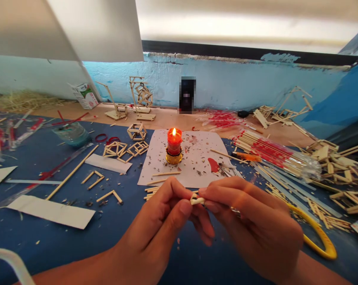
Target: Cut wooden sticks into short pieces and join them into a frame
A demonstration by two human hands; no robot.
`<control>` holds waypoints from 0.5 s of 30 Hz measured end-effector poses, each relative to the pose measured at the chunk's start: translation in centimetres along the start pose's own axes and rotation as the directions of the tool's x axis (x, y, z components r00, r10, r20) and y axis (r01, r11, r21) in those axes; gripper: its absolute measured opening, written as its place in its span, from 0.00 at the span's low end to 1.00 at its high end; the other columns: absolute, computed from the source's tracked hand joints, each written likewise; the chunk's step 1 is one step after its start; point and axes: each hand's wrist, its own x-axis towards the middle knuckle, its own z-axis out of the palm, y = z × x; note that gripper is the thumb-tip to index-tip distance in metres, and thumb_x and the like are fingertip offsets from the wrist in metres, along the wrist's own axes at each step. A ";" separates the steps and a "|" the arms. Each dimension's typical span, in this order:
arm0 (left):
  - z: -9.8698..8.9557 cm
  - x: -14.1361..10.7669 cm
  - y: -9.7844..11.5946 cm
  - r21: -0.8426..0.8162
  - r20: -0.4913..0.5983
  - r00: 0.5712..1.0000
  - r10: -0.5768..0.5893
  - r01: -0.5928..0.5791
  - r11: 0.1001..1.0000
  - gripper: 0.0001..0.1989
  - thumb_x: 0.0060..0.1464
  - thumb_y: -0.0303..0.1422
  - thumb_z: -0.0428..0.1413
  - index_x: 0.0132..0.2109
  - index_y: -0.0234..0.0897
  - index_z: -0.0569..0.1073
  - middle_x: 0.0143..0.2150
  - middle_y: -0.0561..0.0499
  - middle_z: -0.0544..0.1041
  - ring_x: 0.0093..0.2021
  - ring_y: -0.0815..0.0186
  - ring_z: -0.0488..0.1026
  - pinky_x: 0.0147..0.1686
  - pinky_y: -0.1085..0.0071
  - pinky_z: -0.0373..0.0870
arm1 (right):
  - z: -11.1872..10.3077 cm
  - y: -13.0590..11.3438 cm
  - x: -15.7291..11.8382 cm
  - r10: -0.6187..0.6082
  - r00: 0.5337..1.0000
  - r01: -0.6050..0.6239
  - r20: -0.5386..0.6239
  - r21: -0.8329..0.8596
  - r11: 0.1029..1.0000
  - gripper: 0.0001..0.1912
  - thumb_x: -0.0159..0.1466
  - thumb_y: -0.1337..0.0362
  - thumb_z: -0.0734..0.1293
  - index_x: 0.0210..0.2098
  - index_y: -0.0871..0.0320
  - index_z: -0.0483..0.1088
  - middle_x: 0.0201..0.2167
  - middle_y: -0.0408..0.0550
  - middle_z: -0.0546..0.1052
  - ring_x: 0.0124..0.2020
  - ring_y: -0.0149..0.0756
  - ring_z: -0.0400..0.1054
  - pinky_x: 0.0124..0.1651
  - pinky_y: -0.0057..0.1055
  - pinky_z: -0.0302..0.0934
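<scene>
My left hand (164, 217) and my right hand (250, 221) meet in front of the candle, fingertips closed in a pinch. Between them are small pale wooden stick pieces (197, 200), mostly hidden by the fingers. A bit of something shiny shows under my right fingers, too covered to name. Beyond the hands, a lit red candle (174, 142) stands in a gold holder (174, 157) on a pale sheet (193, 180) strewn with dark crumbs. Cut sticks (166, 173) lie on the sheet's near edge, and more sit just behind my left hand.
Small stick frames (136, 132) stand left of the candle. At right are a plastic bag of sticks (274, 152), an orange-handled knife (246, 156), a yellow loop handle (323, 241) and more stick frames (349, 204). A cup of bluish liquid (72, 134) and card strips (52, 211) lie left.
</scene>
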 end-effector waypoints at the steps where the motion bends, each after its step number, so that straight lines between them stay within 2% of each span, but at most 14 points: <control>1: 0.0 0.0 -0.1 0.001 0.000 1.000 0.005 -0.005 1.000 0.10 0.74 0.38 0.47 0.43 0.39 0.65 0.37 0.55 0.79 0.38 0.72 0.77 0.42 0.73 0.71 | 0.0 0.0 0.0 0.000 1.000 0.000 0.002 0.004 1.000 0.13 0.67 0.76 0.68 0.48 0.57 0.76 0.40 0.43 0.81 0.38 0.26 0.77 0.39 0.17 0.71; 10: -0.4 -0.3 -0.1 0.045 0.005 1.000 -0.008 0.007 0.999 0.09 0.74 0.37 0.46 0.45 0.41 0.66 0.39 0.56 0.79 0.36 0.74 0.75 0.36 0.76 0.68 | 0.0 0.2 0.2 0.015 1.000 -0.015 0.003 -0.009 1.000 0.13 0.67 0.76 0.68 0.47 0.57 0.76 0.40 0.42 0.81 0.38 0.25 0.77 0.42 0.18 0.71; 15: -0.2 -0.1 -0.2 -0.016 0.015 1.000 0.014 -0.014 1.000 0.08 0.74 0.35 0.47 0.44 0.40 0.67 0.38 0.56 0.79 0.37 0.75 0.75 0.41 0.77 0.71 | 0.1 0.1 0.2 0.042 0.999 -0.042 -0.001 -0.035 0.999 0.13 0.68 0.75 0.68 0.48 0.55 0.75 0.41 0.41 0.81 0.38 0.25 0.77 0.42 0.18 0.70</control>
